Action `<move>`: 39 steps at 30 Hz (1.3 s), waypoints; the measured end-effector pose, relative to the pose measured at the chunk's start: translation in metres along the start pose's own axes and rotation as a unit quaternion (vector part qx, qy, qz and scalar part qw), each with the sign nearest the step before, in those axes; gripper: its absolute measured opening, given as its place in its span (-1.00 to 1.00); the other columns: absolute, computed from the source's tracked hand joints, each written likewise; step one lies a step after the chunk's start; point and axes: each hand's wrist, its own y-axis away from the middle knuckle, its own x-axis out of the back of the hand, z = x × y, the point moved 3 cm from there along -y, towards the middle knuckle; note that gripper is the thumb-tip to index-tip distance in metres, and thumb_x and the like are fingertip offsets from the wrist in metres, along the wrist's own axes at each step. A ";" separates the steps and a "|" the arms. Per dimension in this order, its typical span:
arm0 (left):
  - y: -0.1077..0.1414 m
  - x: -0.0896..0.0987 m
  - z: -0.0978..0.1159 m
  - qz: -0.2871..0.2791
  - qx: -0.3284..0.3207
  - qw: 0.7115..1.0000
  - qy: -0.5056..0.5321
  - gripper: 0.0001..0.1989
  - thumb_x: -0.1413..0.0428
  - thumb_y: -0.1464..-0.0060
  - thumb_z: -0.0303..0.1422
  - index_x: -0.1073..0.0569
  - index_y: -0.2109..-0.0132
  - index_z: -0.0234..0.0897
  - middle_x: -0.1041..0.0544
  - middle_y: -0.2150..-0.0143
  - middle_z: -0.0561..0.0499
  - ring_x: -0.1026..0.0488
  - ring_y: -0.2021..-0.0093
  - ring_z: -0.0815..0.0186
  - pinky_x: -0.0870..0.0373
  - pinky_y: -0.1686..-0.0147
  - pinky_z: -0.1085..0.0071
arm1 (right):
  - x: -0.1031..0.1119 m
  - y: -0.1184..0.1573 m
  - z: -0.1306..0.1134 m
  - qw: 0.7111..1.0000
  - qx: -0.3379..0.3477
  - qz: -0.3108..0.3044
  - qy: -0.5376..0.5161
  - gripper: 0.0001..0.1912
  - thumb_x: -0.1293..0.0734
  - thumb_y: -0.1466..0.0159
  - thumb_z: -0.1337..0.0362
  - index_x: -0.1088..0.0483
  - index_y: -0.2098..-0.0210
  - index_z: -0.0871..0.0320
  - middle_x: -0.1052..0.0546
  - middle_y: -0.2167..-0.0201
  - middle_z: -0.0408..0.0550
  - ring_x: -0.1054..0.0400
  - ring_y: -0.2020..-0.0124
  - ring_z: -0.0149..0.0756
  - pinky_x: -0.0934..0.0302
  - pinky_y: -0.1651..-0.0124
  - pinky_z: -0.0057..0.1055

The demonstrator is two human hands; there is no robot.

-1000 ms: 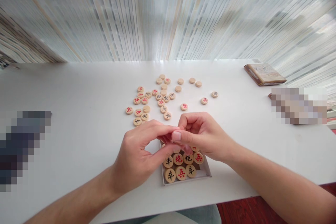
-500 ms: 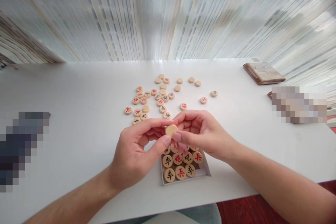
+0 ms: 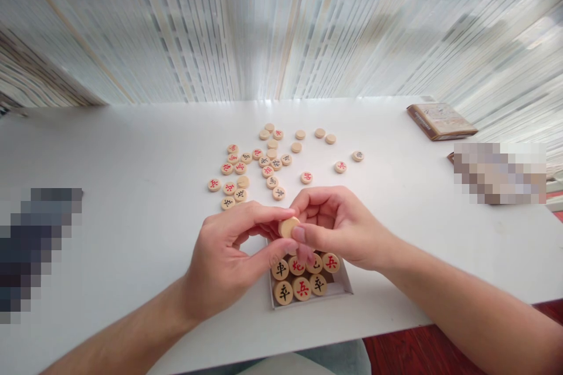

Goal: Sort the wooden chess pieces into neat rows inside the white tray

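A round wooden piece point(image 3: 288, 228), its blank face toward me, is pinched between my left hand point(image 3: 237, 252) and my right hand point(image 3: 338, 225). Thumbs and fingers of both hands touch it. Right below them, a shallow white box point(image 3: 344, 287) holds several pieces with red or black characters, such as a red-marked one point(image 3: 301, 289) in its front row. My hands cover the back part of the box. Beyond the hands, several more pieces lie scattered on the white table point(image 3: 145, 234), some face up, others blank like one near the back point(image 3: 300, 135).
A flat brown and cream box point(image 3: 444, 120) lies at the back right. Nearer on the right is a blurred, pixelated item point(image 3: 497, 173), and a dark pixelated one point(image 3: 39, 246) sits at the left edge. A striped curtain point(image 3: 264, 23) hangs behind the table.
The held piece has dropped slightly toward the box and tilted. My left thumb has moved down and right, from the piece's left side to below it.
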 end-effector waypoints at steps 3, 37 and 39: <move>-0.001 0.000 0.001 0.004 -0.004 1.000 -0.011 -0.57 -0.33 -0.19 -0.59 -0.67 -0.13 -0.07 -0.72 0.18 0.05 -0.63 0.18 0.35 -0.64 0.14 0.48 | 0.001 -0.001 0.000 1.000 -0.002 0.006 0.007 -0.71 -0.68 -0.11 0.36 -0.53 0.31 0.22 -0.65 0.55 -0.10 -0.54 0.55 -0.41 -0.46 0.44 -0.57; -0.010 0.002 0.000 0.054 0.156 0.979 0.122 -0.88 -0.34 -0.25 -0.37 -0.75 0.12 -0.32 -0.77 0.30 -0.07 -0.75 0.35 0.18 -0.79 0.26 0.34 | 0.006 -0.003 -0.001 0.997 0.024 0.041 0.055 -0.71 -0.67 -0.17 0.20 -0.73 0.16 0.18 -0.68 0.46 -0.03 -0.54 0.53 -0.38 -0.48 0.47 -0.54; -0.011 0.002 0.000 0.048 0.164 0.976 0.133 -0.87 -0.34 -0.26 -0.37 -0.75 0.11 -0.33 -0.77 0.30 -0.08 -0.75 0.35 0.18 -0.79 0.27 0.34 | 0.006 -0.004 -0.001 0.998 0.015 0.040 0.042 -0.70 -0.68 -0.16 0.19 -0.73 0.17 0.20 -0.67 0.48 -0.04 -0.54 0.54 -0.38 -0.48 0.48 -0.54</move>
